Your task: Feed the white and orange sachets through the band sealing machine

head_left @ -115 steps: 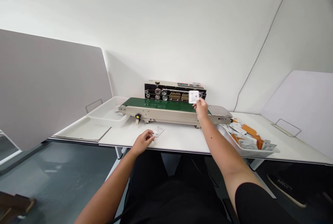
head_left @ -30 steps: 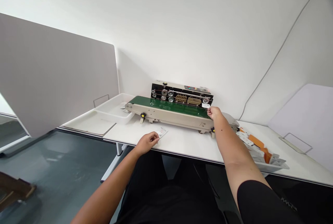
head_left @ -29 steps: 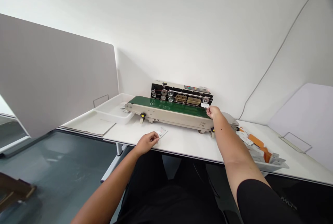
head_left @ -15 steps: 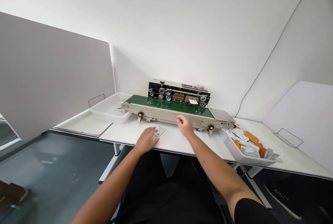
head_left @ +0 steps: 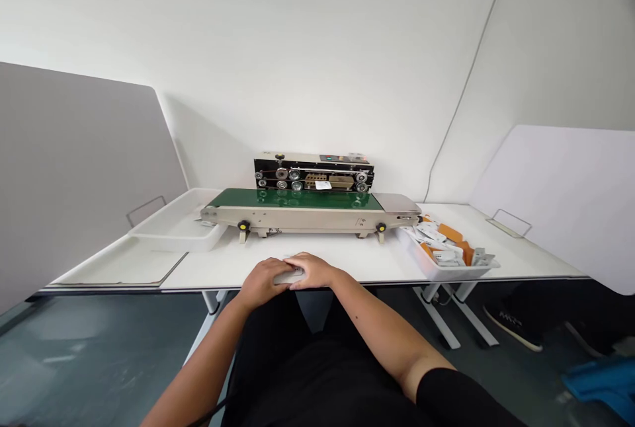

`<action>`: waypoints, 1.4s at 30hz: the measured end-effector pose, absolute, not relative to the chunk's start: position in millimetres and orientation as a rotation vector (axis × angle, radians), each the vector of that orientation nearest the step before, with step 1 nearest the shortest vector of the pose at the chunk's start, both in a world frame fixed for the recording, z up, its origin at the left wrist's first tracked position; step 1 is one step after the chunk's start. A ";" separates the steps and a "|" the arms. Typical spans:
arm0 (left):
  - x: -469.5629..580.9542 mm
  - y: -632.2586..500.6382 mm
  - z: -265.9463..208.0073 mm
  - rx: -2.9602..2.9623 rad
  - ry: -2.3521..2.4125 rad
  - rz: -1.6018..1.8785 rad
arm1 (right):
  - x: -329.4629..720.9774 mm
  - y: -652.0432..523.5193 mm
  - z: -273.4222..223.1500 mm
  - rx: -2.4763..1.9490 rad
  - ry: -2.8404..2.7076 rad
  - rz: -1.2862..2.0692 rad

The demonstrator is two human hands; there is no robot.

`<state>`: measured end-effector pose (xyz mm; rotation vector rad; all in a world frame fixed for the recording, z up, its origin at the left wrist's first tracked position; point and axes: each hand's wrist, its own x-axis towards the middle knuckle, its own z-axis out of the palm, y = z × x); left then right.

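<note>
Close to the table's front edge, both my hands meet around a small white packet (head_left: 288, 276). My left hand (head_left: 262, 283) grips its left side, thumb toward me. On the other side, the fingers and thumb of my right hand (head_left: 313, 271) close on the packet's right end. Most of its surface is covered by my fingers. Beyond them stands a band sealer with a green conveyor belt (head_left: 297, 198). Another white packet (head_left: 323, 185) is upright in its roller section (head_left: 342, 181).
At the right, a plastic bin (head_left: 436, 273) holds many white and orange packets (head_left: 449, 235). A translucent tray (head_left: 173, 243) sits at the belt's left end, with a few packets inside. Grey partition panels (head_left: 84, 176) flank both sides. Someone's shoe (head_left: 513, 328) shows under the table.
My right hand has come down from beside the conveyor to the packet at my left hand, and both now hold it. The packet in the sealer has travelled left along the machine. My view has shifted right.
</note>
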<state>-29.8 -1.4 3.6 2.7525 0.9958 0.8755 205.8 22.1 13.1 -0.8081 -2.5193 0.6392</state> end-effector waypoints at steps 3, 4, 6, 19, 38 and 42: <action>-30.9 -3.2 0.3 2.779 0.899 0.934 | 208.5 18.0 16.6 -0.772 -2.498 0.733; -31.6 -4.3 0.1 2.779 0.887 0.952 | 209.4 17.1 17.2 -0.765 -2.478 0.774; -33.0 -6.5 2.3 2.778 0.894 0.945 | 211.4 16.4 17.1 -0.735 -2.407 0.898; -40.4 -4.1 1.0 2.249 1.050 1.172 | 211.1 26.3 2.7 -0.659 -2.335 0.779; -51.0 1.9 -2.9 2.098 1.019 1.369 | 203.3 24.7 0.7 -0.770 -2.388 0.572; -49.2 0.2 2.5 1.945 0.980 1.256 | 205.5 29.5 -6.0 -0.811 -2.229 0.676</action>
